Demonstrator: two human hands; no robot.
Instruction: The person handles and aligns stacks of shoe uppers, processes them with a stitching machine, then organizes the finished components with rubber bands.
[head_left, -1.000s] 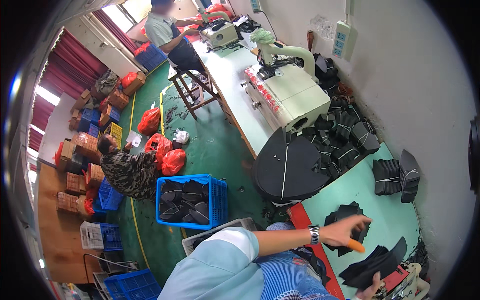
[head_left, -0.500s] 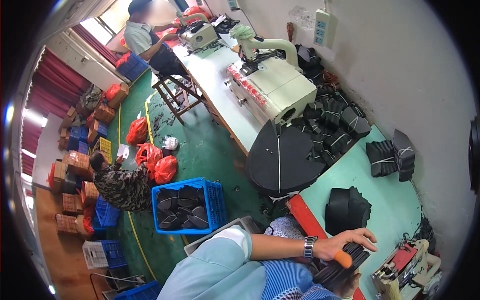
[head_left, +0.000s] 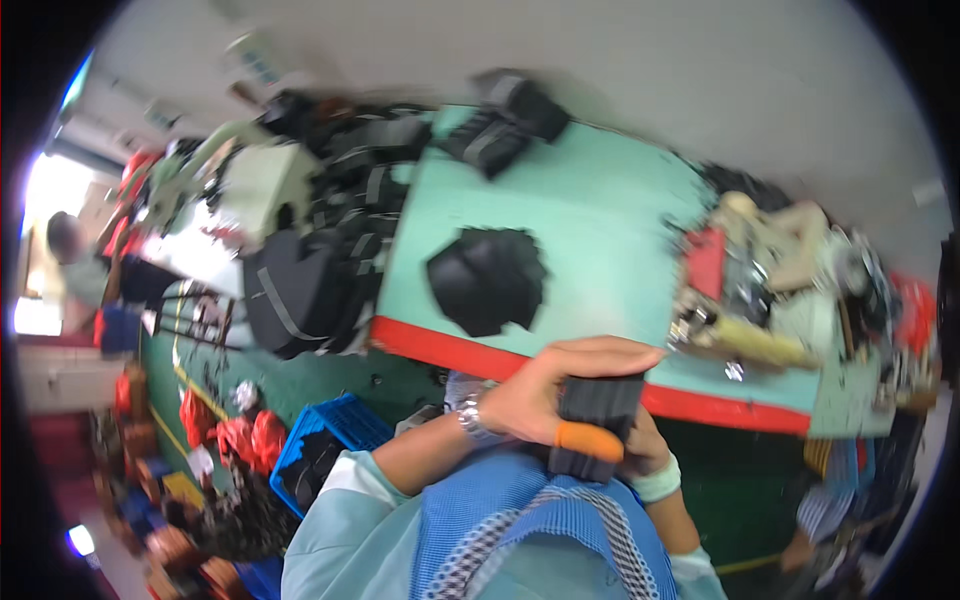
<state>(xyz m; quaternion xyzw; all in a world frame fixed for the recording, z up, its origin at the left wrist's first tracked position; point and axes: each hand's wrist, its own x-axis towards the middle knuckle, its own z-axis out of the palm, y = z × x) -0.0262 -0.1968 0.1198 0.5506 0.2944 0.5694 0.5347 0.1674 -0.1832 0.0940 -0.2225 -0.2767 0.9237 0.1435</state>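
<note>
Close against my blue apron (head_left: 480, 510), I hold a thick stack of black flat pieces (head_left: 602, 400) upright. My left hand (head_left: 535, 395), with a metal watch and an orange cover on the thumb, grips it from the left, its fingers reaching over the top. On the far right side of the stack is my right hand (head_left: 648, 445), partly hidden by it, its fingers closed round that side. Beyond my hands, a loose heap of black pieces (head_left: 487, 280) lies on the pale green table (head_left: 600, 240).
Tied black bundles (head_left: 505, 125) lie at the table's back edge. A sewing machine (head_left: 750, 270) stands at the right. A red strip (head_left: 450, 348) edges the table front. At left are a large black bundle (head_left: 295, 290), a machine (head_left: 265, 185) and a blue crate (head_left: 345, 425).
My view has swung right, bringing the table and sewing machine ahead. The stack is now upright in front of my apron, and both hands show around it. The picture is blurred by motion.
</note>
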